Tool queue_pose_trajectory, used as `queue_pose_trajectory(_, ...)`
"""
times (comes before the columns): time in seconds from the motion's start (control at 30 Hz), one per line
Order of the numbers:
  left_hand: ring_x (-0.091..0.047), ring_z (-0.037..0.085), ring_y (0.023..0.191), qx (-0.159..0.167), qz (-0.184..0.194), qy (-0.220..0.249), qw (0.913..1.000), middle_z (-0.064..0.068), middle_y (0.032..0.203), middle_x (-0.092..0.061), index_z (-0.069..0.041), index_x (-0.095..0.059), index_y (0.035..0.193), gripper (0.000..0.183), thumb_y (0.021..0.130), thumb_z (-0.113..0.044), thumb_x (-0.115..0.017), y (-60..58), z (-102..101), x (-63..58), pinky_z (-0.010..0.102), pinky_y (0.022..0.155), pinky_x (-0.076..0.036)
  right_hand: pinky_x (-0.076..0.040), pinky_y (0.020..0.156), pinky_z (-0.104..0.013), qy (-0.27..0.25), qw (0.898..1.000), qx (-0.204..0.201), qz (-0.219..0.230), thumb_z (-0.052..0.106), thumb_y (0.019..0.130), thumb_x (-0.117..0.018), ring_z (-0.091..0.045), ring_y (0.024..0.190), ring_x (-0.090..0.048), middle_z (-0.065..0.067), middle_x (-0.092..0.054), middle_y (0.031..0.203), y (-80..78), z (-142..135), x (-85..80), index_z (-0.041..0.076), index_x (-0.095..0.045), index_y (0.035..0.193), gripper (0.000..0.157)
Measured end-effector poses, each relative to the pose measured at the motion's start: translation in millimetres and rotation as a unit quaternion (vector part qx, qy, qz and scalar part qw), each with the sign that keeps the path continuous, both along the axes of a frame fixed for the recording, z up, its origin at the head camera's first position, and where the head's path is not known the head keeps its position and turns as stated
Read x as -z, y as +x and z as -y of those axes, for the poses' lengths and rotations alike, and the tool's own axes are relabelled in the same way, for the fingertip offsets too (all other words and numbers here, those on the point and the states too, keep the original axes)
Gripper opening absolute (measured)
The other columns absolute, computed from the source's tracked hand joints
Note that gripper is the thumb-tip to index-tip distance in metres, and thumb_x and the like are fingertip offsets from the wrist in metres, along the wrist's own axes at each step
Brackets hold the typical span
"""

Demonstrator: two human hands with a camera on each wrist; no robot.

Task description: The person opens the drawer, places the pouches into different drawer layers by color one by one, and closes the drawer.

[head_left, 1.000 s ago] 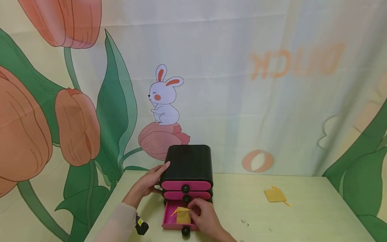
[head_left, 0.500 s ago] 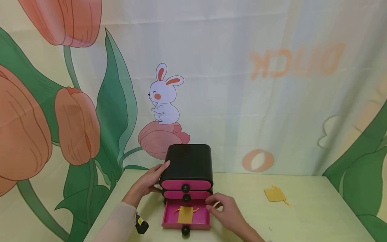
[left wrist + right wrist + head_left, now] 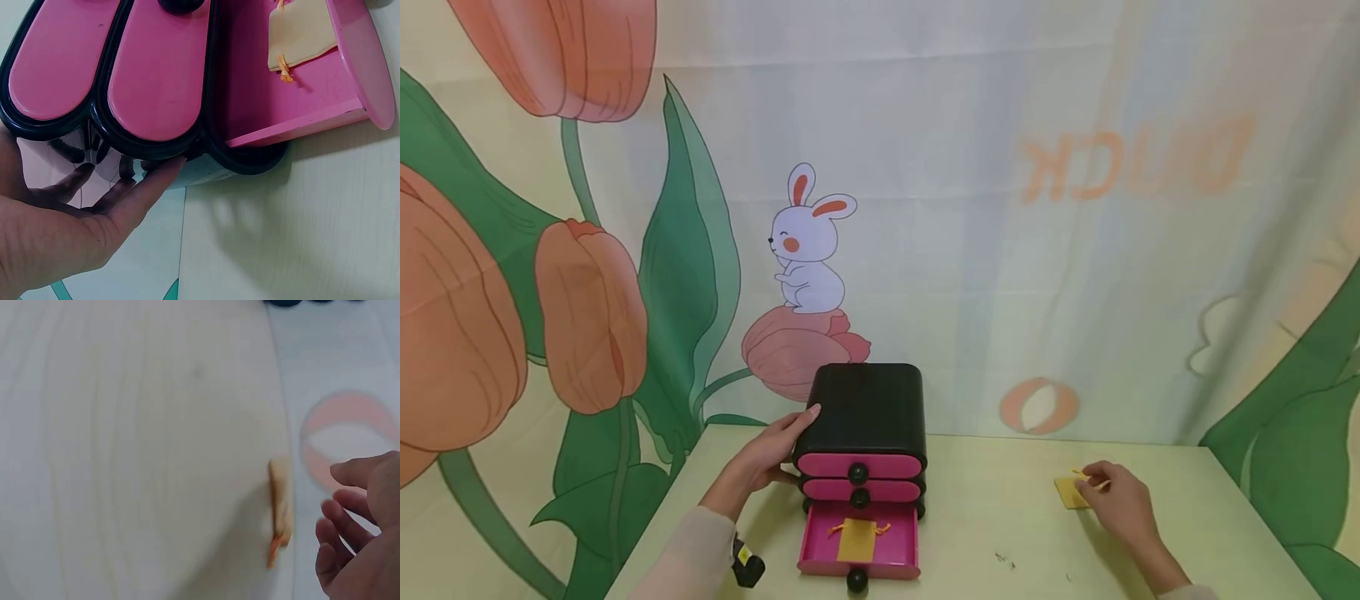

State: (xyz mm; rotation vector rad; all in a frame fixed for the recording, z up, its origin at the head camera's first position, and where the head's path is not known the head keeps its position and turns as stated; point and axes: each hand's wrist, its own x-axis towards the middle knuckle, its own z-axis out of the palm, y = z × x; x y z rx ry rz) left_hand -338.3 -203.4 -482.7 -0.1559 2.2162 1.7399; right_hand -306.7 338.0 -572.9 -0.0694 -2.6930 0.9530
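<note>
A small black cabinet [image 3: 868,408] with pink drawers stands on the table, its bottom drawer [image 3: 897,546] pulled out. Inside that drawer lies a yellow drawstring pouch [image 3: 856,542], its cords spread to both sides. My left hand [image 3: 767,450] rests against the cabinet's left side, fingers spread, one fingertip at the top edge; the left wrist view shows the thumb [image 3: 147,197] along the lower part of that side. At the right, my right hand [image 3: 1116,500] hovers over a second yellow pouch [image 3: 1067,493]. In the right wrist view its fingers are loosely bent and apart from this pouch [image 3: 282,503].
A black object with a yellow label [image 3: 747,567] is beside my left forearm. Small dark marks [image 3: 1004,560] show on the tabletop. A printed curtain [image 3: 970,250] hangs behind the table's back edge. Round black knobs [image 3: 857,473] stick out from the drawers.
My right hand has let go of the pouch in the drawer and moved right to the second pouch. The pouch in the drawer now lies flat. My left hand stays on the cabinet.
</note>
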Motion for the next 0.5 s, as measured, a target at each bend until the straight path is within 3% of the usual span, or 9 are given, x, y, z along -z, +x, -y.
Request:
queue_pose_trajectory(0.23,-0.046,0.051,0.128,0.007,0.002,-0.002,1.0,0.022,0.143,-0.048,-0.012,-0.029,0.154,0.103,0.08,-0.078,-0.058,-1.6,-3,-1.5,0.061,0.076,-0.056,-0.044,0.07,-0.051,0.042,0.989,0.095,0.106,0.043,0.089,-0.068,-0.044,0.091,-0.052,-0.028,-0.055,0.099,4.7,-35,14.5,-0.01,-0.058,0.111,0.058)
queue_pose_trajectory(0.5,-0.044,0.049,0.129,0.008,0.008,-0.01,0.9999,0.022,0.144,-0.046,-0.012,-0.024,0.157,0.105,0.082,-0.079,-0.054,-1.4,-2,-2.4,0.062,0.078,-0.055,-0.048,0.057,-0.042,0.054,0.988,0.086,0.116,0.03,0.091,-0.064,-0.03,0.076,-0.061,-0.014,-0.065,0.085,2.8,-37,18.9,0.001,-0.064,0.086,0.029)
